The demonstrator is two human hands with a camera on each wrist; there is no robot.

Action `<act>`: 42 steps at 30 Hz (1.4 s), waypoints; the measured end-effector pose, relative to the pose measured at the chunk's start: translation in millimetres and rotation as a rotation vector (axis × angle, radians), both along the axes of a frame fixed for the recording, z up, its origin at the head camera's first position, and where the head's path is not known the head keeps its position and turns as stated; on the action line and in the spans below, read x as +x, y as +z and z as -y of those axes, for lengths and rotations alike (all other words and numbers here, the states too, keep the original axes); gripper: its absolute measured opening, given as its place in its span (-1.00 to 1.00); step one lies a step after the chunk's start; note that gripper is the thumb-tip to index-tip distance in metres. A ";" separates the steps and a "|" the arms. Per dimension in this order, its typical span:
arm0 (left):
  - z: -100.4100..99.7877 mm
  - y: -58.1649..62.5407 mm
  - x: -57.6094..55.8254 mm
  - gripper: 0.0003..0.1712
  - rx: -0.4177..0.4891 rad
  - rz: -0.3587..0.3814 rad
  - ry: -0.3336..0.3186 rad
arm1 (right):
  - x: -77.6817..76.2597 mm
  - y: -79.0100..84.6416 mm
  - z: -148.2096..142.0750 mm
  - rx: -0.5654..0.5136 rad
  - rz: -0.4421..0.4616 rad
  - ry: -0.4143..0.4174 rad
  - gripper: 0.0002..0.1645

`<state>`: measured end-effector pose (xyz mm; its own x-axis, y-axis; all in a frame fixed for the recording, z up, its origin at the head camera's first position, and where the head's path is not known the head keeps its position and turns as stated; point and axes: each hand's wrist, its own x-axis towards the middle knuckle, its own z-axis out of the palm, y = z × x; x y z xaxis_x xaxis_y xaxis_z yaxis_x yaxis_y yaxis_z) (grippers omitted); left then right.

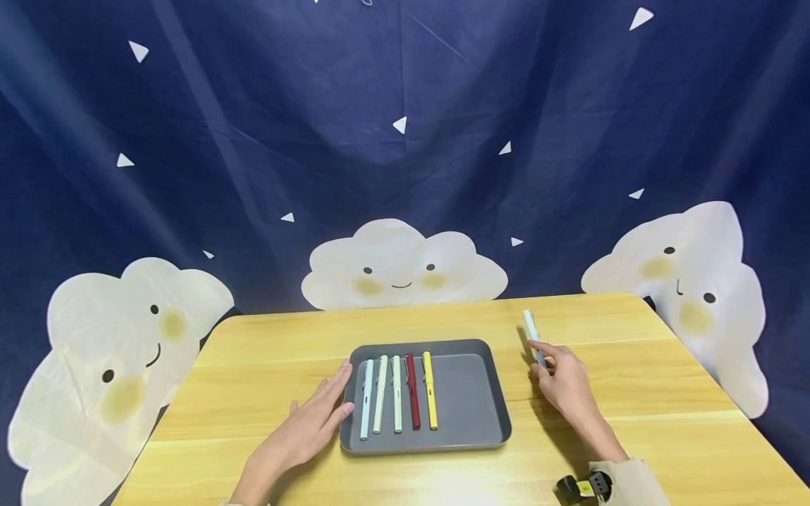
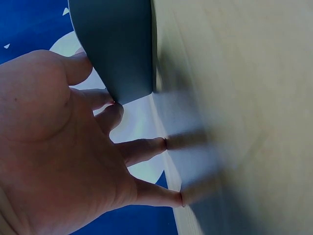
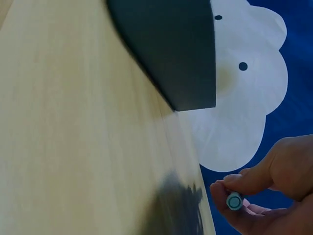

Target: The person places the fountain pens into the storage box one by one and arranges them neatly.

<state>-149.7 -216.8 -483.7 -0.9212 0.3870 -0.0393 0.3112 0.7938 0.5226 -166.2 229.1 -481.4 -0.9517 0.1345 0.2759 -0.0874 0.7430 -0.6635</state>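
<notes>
In the head view my right hand (image 1: 565,377) pinches a pale blue pen (image 1: 530,326) above the table, to the right of a dark grey tray (image 1: 471,404). The right wrist view shows the pen's round end (image 3: 234,201) between the thumb and fingers. My left hand (image 1: 304,426) touches the tray's left rim, its fingers extended. Inside the tray, side by side, lie a light blue pen (image 1: 366,400), two pale whitish-green pens (image 1: 380,395), a dark red pen (image 1: 413,391) and a yellow pen (image 1: 430,391).
A wooden table (image 1: 266,379) carries the tray. Behind it hangs a dark blue curtain (image 1: 354,161) printed with white clouds and small triangles. A black device (image 1: 585,486) with a yellow label is worn near the right sleeve (image 1: 633,483).
</notes>
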 end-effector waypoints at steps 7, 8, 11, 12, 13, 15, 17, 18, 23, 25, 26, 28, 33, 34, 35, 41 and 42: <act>-0.2 1.3 0.8 -0.25 -0.005 -0.004 0.006 | -1.2 3.8 2.4 -0.030 -0.049 -0.006 -0.50; -0.2 1.3 0.9 -0.25 -0.006 -0.003 0.006 | -1.3 4.0 3.1 -0.036 -0.068 -0.003 -0.50; -0.2 1.5 1.3 -0.24 -0.006 0.001 0.008 | -1.3 5.3 5.5 -0.044 -0.137 0.012 -0.52; -0.3 1.5 1.4 -0.24 -0.006 0.003 0.009 | -1.1 6.0 6.6 -0.043 -0.162 0.015 -0.53; -0.3 1.4 1.5 -0.24 -0.006 0.004 0.010 | -0.8 6.8 7.6 -0.045 -0.183 0.019 -0.55; -0.3 1.3 1.6 -0.24 -0.006 0.005 0.011 | -0.1 8.5 9.4 -0.056 -0.206 0.022 -0.61; -0.3 1.2 1.6 -0.25 -0.008 0.002 0.009 | 0.8 10.4 11.1 -0.084 -0.206 0.028 -0.65; -0.3 1.1 1.6 -0.25 -0.008 -0.001 0.008 | 1.4 11.3 11.8 -0.103 -0.197 0.034 -0.64; -0.6 1.2 1.7 -0.25 -0.011 -0.011 0.000 | 2.6 14.2 14.3 -0.203 -0.176 0.085 -0.63; -0.7 1.4 1.8 -0.26 -0.011 -0.011 0.000 | 2.4 14.5 15.0 -0.219 -0.187 0.095 -0.64; -0.8 1.6 1.8 -0.26 -0.009 -0.011 0.000 | 2.3 14.9 15.4 -0.220 -0.194 0.096 -0.64; -0.8 1.7 1.8 -0.26 -0.008 -0.010 0.000 | 2.2 15.2 16.4 -0.232 -0.204 0.095 -0.65; -0.3 1.8 1.7 -0.25 -0.005 -0.008 0.003 | 1.7 16.1 19.3 -0.299 -0.214 0.129 -0.61; -0.1 1.9 1.7 -0.25 -0.005 -0.008 0.004 | 1.6 16.5 20.0 -0.320 -0.213 0.140 -0.60; -0.1 1.9 1.6 -0.25 -0.004 -0.007 0.003 | 1.6 16.8 20.6 -0.344 -0.211 0.154 -0.59; 0.4 1.3 0.9 -0.25 -0.007 -0.010 -0.003 | 1.9 19.6 24.1 -0.496 -0.186 0.230 -0.58; 0.5 1.3 0.9 -0.25 -0.007 -0.012 -0.004 | 1.9 20.0 24.3 -0.514 -0.184 0.240 -0.58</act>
